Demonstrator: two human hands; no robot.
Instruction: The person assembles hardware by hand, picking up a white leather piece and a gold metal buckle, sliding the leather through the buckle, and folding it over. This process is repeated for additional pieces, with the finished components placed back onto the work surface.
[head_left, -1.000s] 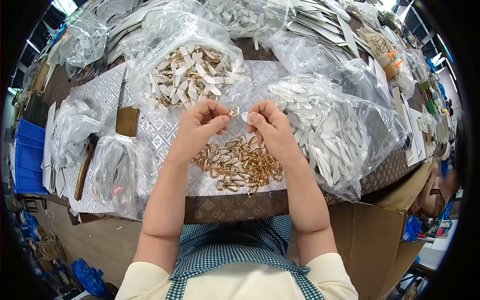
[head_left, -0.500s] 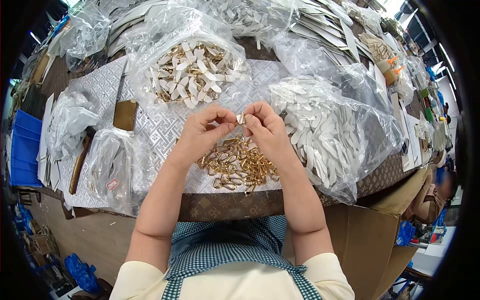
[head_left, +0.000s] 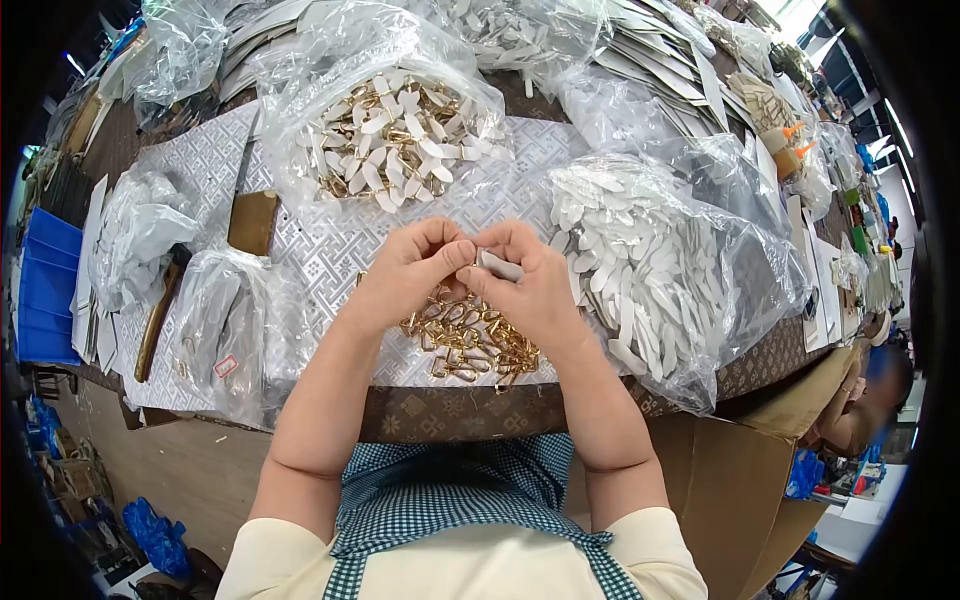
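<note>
My left hand [head_left: 420,268] and my right hand [head_left: 528,285] meet at the fingertips above a heap of gold metal clasps [head_left: 470,340]. A pale strip [head_left: 499,265] is pinched between the thumb and fingers of my right hand. My left thumb and forefinger are pressed together beside the strip's end; what they grip is hidden. Beyond my hands, an open plastic bag holds clasps fitted with white strips [head_left: 385,140]. To the right of my right hand lies a large pile of loose pale strips [head_left: 650,265], partly in clear plastic.
At left are a hammer [head_left: 160,315], a brown block [head_left: 252,222], a plastic bag with a red-edged label [head_left: 226,366] and a blue bin [head_left: 50,285]. Orange-tipped bottles [head_left: 785,148] stand back right. A cardboard box [head_left: 730,490] is below the table edge, near another person's arm [head_left: 845,420].
My fingertips have drawn closer together. The pale piece, which showed small with a gold edge at my fingertips, now lies lengthwise along my right fingers. The view has shifted slightly.
</note>
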